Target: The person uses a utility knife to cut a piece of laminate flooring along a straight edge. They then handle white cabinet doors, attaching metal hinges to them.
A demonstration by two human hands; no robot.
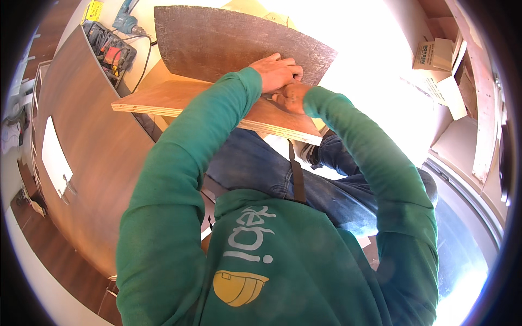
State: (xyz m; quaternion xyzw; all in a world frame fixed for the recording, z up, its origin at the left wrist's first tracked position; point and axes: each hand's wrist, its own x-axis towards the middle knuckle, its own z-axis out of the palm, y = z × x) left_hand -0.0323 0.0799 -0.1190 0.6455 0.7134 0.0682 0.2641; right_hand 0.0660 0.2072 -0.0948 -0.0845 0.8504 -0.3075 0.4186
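A dark brown board (228, 46) stands tilted up at the far side. Against its lower edge lies a reddish-brown plywood board (168, 93), its pale layered edge facing me. Both my hands meet near the right part of the joint between the boards. My left hand (276, 72) has its fingers bent against the face of the dark board. Close beside it, my right hand (292, 98) is curled just above the plywood, fingers closed. Whatever the fingers of either hand may pinch is hidden between them.
A large brown panel (92, 157) stretches along my left, with a white piece (56, 157) on it. Beyond it lie a teal power drill (126, 23) with a cord and a dark tool case (111, 54). Cardboard boxes (435, 54) stand at right. My legs (255, 163) are below the boards.
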